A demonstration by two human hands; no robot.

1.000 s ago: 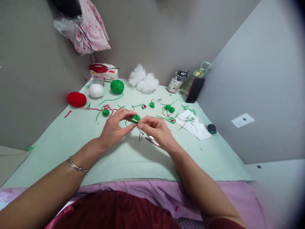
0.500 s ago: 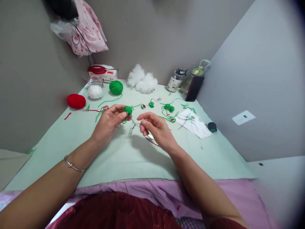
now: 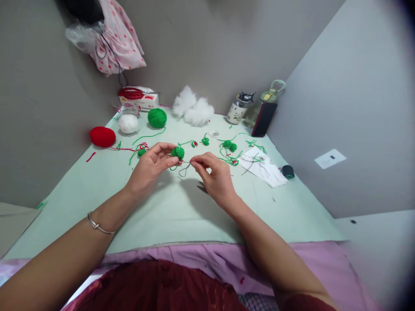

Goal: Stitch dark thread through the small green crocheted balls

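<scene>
"Green wool, knobbly and round: one small crocheted ball (image 3: 178, 152), pinched tight between the fingers of the left hand (image 3: 152, 166), just above the pale green cloth surface (image 3: 162, 216)."

"And the right hand (image 3: 215, 179)?"

"Thumb and forefinger closed on one thin needle (image 3: 185, 163), its tip at the ball. A loop of grey thread (image 3: 184, 171) dangles beneath."

"Other yarn?"

"Three wound balls, far left: a red yarn ball (image 3: 103, 136), a white yarn ball (image 3: 129, 123), a green yarn ball (image 3: 157, 118). Two fluffy white tufts of stuffing (image 3: 193, 108) lie beside them."
</scene>
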